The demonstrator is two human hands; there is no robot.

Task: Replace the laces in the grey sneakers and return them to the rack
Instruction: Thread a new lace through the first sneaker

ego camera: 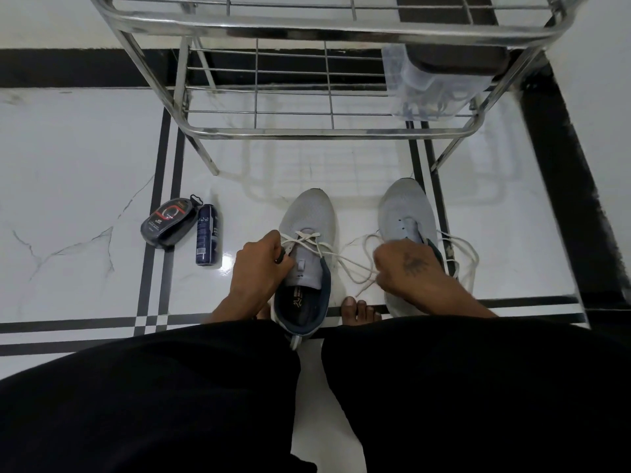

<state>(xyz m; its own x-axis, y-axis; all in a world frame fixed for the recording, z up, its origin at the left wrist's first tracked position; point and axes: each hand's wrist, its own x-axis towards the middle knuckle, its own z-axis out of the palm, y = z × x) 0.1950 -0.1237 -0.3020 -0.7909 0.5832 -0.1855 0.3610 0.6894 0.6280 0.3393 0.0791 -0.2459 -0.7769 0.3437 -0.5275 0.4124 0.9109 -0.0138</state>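
Both grey sneakers (307,233) point toe-first toward the rack (324,131); both hands' fingers (382,271) pinch the white lace (341,261).

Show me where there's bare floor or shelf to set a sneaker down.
Free: the lower shelf left of the clear box; floor between the rack leg and spray can. Crowded: around both sneakers, where loose laces spread.

One head-worn wide-angle view looks steeply down and forward from above the person's knees (205,387), close over the sneakers (307,233) on the floor (85,165), with the rack (307,131) just ahead at the top.
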